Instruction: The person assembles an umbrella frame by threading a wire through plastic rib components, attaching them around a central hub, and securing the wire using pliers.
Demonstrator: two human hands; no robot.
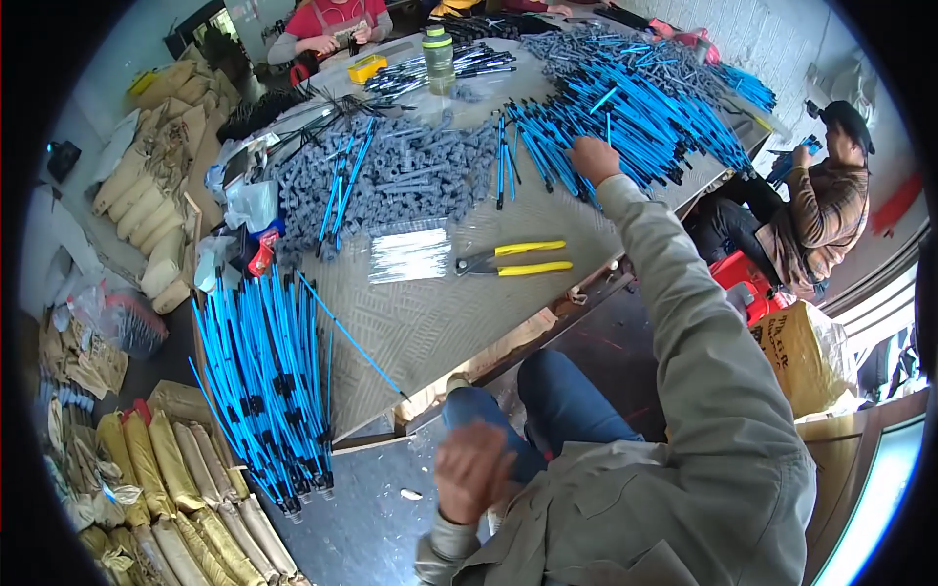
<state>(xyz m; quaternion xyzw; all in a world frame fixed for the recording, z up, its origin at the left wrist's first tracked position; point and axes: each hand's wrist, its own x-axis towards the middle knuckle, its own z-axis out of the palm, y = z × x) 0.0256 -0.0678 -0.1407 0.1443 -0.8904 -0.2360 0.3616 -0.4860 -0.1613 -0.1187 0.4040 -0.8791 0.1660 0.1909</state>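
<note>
My right hand reaches across the table to the near edge of a large heap of slim blue rods with black fittings. Its fingers are curled down at the rods, and what they hold is hidden. Above my lap, my left hand is smeared by motion, so its fingers cannot be read. Between the arms, yellow-handled cutters lie beside a clear bag of thin white pieces. Behind them spreads a pile of small grey plastic parts, with a few blue rods on top.
A bundle of blue rods hangs over the table's left edge, and one rod lies apart. A green-lidded bottle and a yellow box stand farther back. Two people work nearby. Stacked sacks fill the floor left.
</note>
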